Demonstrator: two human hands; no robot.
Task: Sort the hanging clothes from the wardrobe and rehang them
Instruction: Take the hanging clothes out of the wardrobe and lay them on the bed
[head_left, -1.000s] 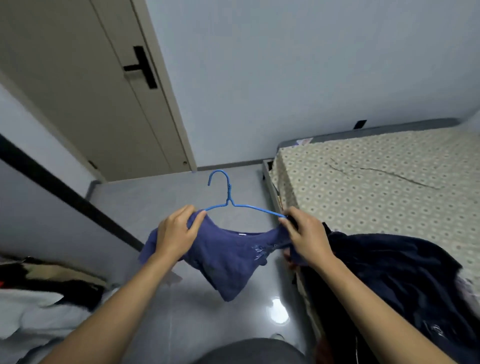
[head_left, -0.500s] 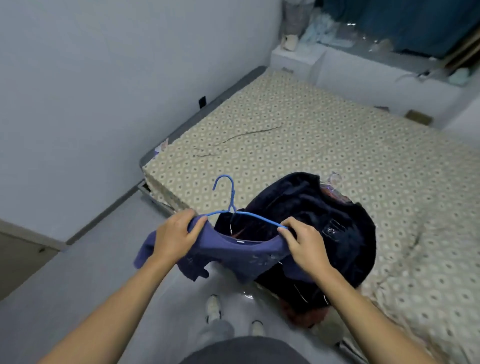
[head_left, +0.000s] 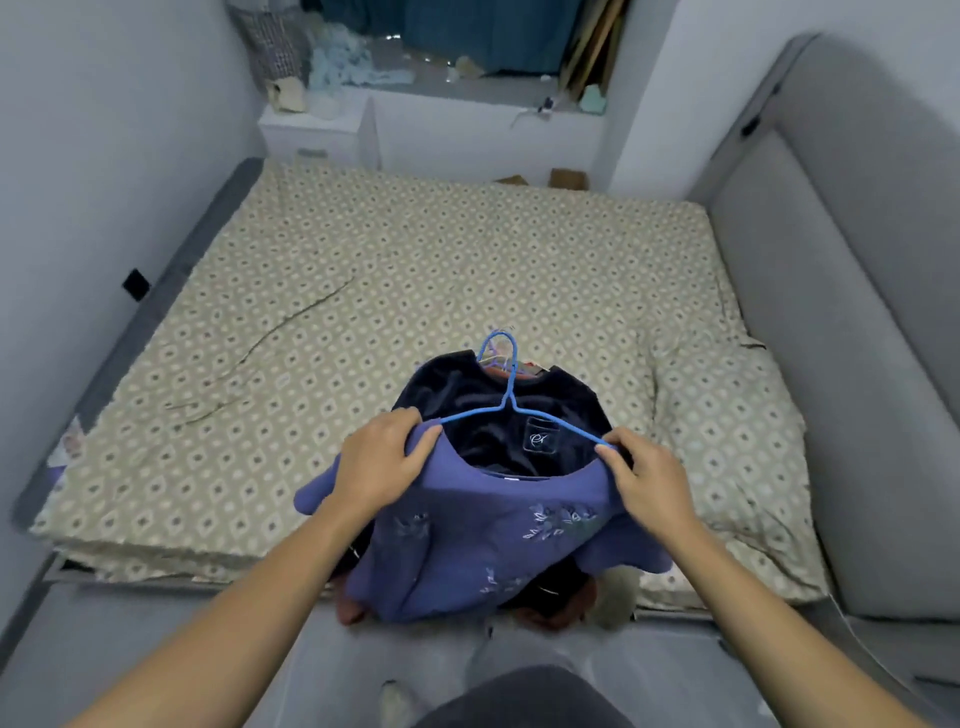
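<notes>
A purple-blue embroidered top (head_left: 483, 551) hangs on a blue wire hanger (head_left: 506, 395), held flat above the bed's near edge. My left hand (head_left: 382, 462) grips the top's left shoulder together with the hanger's end. My right hand (head_left: 647, 480) pinches the right shoulder and the other hanger end. Under the top lies a dark navy garment (head_left: 498, 415) on a pile of clothes, with more hanger hooks poking out at its collar.
The bed (head_left: 363, 291) with a patterned beige cover fills the middle. A grey padded headboard (head_left: 841, 322) runs along the right. Grey wall on the left, white bedside cabinet (head_left: 317, 130) and cluttered window ledge at the back. Grey floor at my feet.
I have turned right from the door to face the bed. Both hands carried the top on its hanger over the dark garment pile, keeping the same hold.
</notes>
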